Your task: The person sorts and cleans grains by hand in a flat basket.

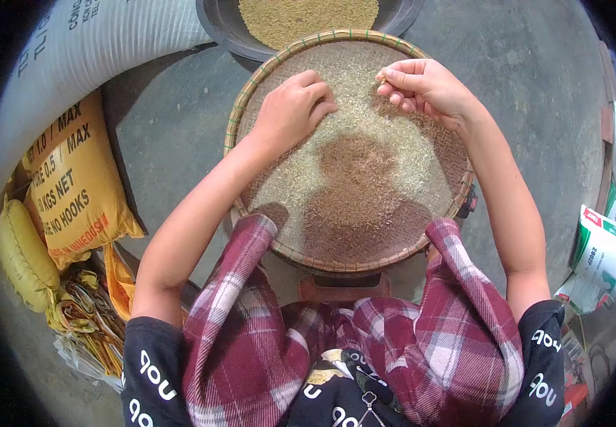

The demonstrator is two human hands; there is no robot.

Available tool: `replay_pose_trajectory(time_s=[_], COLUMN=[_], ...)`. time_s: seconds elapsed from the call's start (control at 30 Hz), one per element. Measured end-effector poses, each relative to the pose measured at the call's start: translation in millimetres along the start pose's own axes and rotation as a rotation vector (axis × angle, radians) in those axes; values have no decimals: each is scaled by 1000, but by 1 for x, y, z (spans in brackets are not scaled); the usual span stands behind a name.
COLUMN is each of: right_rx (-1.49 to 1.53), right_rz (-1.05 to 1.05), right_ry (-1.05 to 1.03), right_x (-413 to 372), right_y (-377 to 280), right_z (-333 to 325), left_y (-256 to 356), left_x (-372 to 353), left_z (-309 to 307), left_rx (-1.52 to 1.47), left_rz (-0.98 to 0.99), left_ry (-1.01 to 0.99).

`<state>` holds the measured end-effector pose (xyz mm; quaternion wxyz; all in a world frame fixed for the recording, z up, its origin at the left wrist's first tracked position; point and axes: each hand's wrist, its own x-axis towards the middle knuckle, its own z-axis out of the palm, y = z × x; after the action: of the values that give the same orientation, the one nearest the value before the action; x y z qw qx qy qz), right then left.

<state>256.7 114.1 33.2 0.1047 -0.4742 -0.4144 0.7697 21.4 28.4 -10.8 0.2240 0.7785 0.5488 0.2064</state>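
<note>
A round woven tray (234, 121) with a bamboo rim rests near my knees, with grain or husks (358, 178) spread over it, pale at the top and brown in the middle. My left hand (299, 107) lies on the upper left of the tray, its fingers curled down at the pale grains; what they hold, if anything, is hidden. Over the upper right part, my right hand (422, 89) is raised with thumb and forefinger pinched together on something small and tan, too small to name.
A dark basin (219, 28) of yellowish grain stands beyond the tray. At the left are a large white sack (130, 32), an orange sack (77, 185), a yellow-green sack (27, 252) and folded bags (91, 309). Green and white packages (603, 252) lie at the right.
</note>
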Motion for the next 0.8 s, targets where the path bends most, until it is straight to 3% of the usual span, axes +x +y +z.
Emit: replay_pose_trajectory(time_s=[0.07, 0.2, 0.27, 0.3, 0.33, 0.37, 0.43, 0.47, 0.53, 0.6, 0.63, 0.7, 0.77, 0.8], right_rx=[13, -24, -2, -4, -129, -128, -503, -693, -784, -817, -819, -831, -879, -927], right_rz=[-2, -199, -380, -475, -323, -326, -503, -656, -694, -639, -637, -650, -616, -581], right_ry=[-9, 53, 111, 115, 237, 234, 424, 465, 478, 424, 418, 351, 270, 196], right_x=[3, 24, 60, 79, 68, 64, 61, 81, 83, 63, 54, 43, 28, 22], right_y=[0, -20, -36, -42, -67, -71, -75, -62, -36, -22, -15, 2, 13, 18], right_z=[-1, -4, -8, -10, -5, 1, 10, 0, 6, 9, 11, 15, 26, 31], left_y=[2, 5, -1, 2, 10, -1, -63, -58, -66, -92, -81, -56, -47, -42], left_x=[0, 6, 16, 29, 40, 49, 79, 86, 96, 98, 92, 73, 56, 46], left_z=[-2, -12, -20, -37, -55, -60, -60, -65, -71, -74, -74, -72, -64, -57], left_rx=[-54, -136, -282, -530, -555, -608, -754, -666, -579, -479, -481, 196, 267, 181], left_rz=[-43, -135, -370, -477, -553, -556, -468, -458, -450, -550, -556, -391, -375, -267], left_ry=[-5, 0, -38, -92, -18, 119, 376, 429, 486, 295, 297, 366, 360, 346])
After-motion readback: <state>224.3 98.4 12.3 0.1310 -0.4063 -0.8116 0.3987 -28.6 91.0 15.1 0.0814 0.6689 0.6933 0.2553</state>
